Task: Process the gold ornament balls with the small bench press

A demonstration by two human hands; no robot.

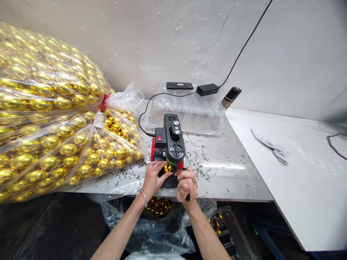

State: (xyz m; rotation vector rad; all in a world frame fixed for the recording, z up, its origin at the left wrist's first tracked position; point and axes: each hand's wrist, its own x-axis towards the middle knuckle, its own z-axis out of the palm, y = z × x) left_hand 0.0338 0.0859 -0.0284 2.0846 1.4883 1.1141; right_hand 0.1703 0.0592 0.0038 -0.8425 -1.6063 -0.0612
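Observation:
My left hand [154,177], with a bracelet on its wrist, is closed around a shiny gold ball [167,168] between thumb and fingers. The ball is at the lower end of a black device [175,139] with two round grilles, silver buttons and a red switch. My right hand [187,185] is wrapped round a slim black-handled tool [188,197], whose upper end points toward the device. Its thumb and forefinger are close to the ball's right side. Under both hands lies a black and red mat [170,181] strewn with dark bits.
Clear bags of gold balls [54,144] fill the left. Behind the device are stacked clear plastic trays [187,119], a power adapter [208,89] with its cable, and a spray can [231,97]. An open plastic bag [151,234] hangs below the table edge, gold balls inside.

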